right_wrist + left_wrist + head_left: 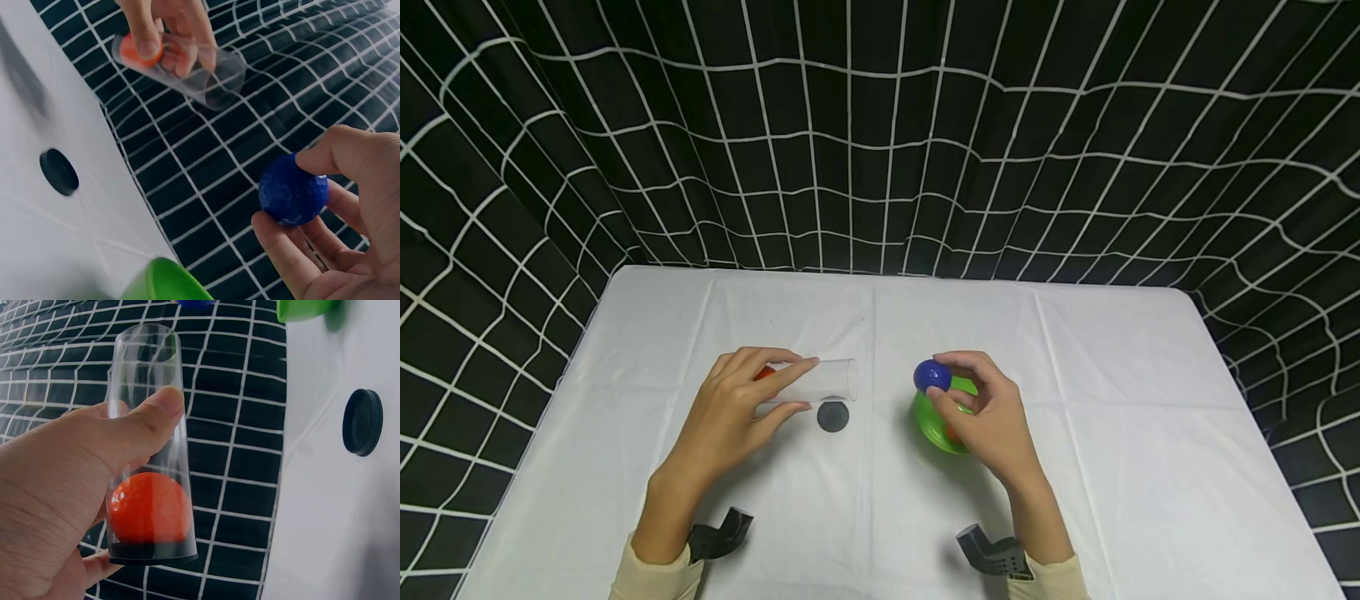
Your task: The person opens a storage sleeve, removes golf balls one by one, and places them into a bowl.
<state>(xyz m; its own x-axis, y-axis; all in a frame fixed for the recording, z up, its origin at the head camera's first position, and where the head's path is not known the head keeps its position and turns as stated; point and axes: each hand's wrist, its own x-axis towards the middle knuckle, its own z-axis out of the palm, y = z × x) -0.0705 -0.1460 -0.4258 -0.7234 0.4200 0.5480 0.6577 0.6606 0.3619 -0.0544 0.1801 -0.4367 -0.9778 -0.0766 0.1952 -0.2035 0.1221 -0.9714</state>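
My left hand (pixel 735 408) grips a clear plastic tube (pixel 832 381), which lies sideways in the head view with its open end toward the right. Inside the tube, against its black-capped closed end, sits an orange ball (pixel 150 508). My right hand (pixel 992 414) pinches a blue ball (pixel 932 377) between thumb and fingers, above a green bowl (pixel 931 424). Part of something orange (pixel 952 434) shows in the bowl, mostly hidden by the right hand. A round black cap (pixel 832 416) lies on the table between the hands, close to the tube.
A white cloth covers the table (pixel 1150 467). Black curtains with white netting (pixel 880 150) stand behind the table and at both sides. Each wrist carries a black camera mount (pixel 721 535) that sticks out inward over the cloth.
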